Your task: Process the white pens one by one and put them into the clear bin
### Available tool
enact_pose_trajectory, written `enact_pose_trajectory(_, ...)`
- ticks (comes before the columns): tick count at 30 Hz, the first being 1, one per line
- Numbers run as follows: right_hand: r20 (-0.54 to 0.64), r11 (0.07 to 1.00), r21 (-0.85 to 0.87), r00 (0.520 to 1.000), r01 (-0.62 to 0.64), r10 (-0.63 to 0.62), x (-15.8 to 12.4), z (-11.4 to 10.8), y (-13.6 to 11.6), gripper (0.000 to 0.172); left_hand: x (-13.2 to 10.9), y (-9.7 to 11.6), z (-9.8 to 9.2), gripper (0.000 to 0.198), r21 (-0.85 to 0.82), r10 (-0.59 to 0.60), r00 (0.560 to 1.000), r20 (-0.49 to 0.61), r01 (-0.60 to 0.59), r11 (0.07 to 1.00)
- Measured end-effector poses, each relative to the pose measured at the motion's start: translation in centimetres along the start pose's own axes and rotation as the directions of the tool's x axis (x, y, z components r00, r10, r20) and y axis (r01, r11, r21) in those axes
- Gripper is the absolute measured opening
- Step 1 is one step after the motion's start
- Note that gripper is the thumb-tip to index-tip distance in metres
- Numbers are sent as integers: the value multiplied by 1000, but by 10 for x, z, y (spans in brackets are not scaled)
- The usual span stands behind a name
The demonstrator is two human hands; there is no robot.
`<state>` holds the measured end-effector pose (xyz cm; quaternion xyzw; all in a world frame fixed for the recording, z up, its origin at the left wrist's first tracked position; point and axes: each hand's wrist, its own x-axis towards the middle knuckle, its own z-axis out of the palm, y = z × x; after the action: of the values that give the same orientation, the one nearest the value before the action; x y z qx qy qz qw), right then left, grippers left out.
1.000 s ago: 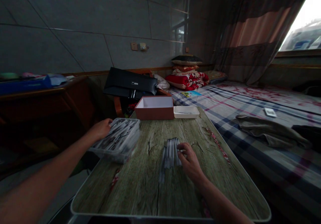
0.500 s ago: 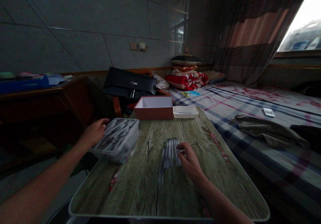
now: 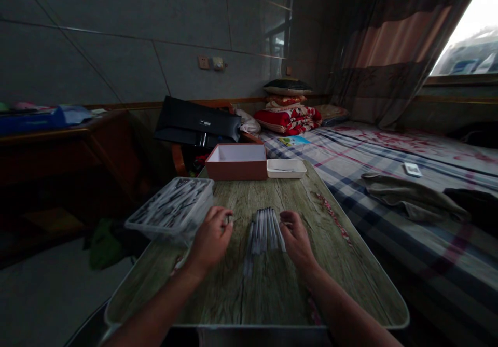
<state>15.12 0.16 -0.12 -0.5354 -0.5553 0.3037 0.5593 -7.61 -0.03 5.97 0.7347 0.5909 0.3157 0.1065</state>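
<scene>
A row of slim pens (image 3: 265, 228) lies side by side on the wood-patterned table (image 3: 280, 295), their near ends blurred. My right hand (image 3: 298, 237) is at the right edge of this row, its fingers bent and thumb a little apart, close beside the outermost pen. To the left of the row, with a gap between, is my left hand (image 3: 212, 238). Its fingers curl loosely, the thumb stands apart, and I see no pen in it. Left of that hand, a clear plastic bin (image 3: 134, 222) full of similar pens sits at the table's left edge.
At the table's far end stand a brown box (image 3: 237, 169) with a white inside and a small white tray (image 3: 286, 173). A black monitor (image 3: 198, 124) leans behind them. A bed (image 3: 334, 150) with checked sheets runs along the right, a wooden desk (image 3: 97, 134) at left.
My left hand has left the bin's rim and moved right, toward the row of pens. My right hand stays beside the row, slightly farther right of it. The view has shifted a little.
</scene>
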Motion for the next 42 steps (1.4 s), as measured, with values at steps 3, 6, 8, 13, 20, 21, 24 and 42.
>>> enact_pose_trajectory(3,2,1000,-6,1000,-1,1,0,-1,0,20,-12,6,38,23,5,-100,980,170,101,995)
enact_pose_trajectory(6,-7,1000,-8,1000,9,-9,0,-1,0,20,-17,3,57,34,0,-99,951,293,104,995)
enact_pose_trajectory(8,-16,1000,-13,1000,21,-21,0,-2,1,20,-17,-1,60,41,-2,-86,937,339,92,996)
enact_pose_trajectory(13,-19,999,-27,999,40,-40,0,-2,4,21,-13,-6,54,39,-36,-84,897,434,110,993)
enact_pose_trajectory(20,-4,997,-35,998,63,-63,1,1,7,19,-8,-8,39,38,73,-139,858,494,119,990)
enact_pose_trajectory(21,0,997,-40,998,66,-67,0,1,6,19,-8,-9,37,38,90,-146,855,497,116,989)
enact_pose_trajectory(24,17,995,-57,997,81,-80,0,2,6,19,-9,-10,31,42,123,-200,834,515,159,980)
enact_pose_trajectory(42,590,850,391,805,-352,62,-10,7,-13,37,2,29,49,27,-742,-193,904,382,424,519)
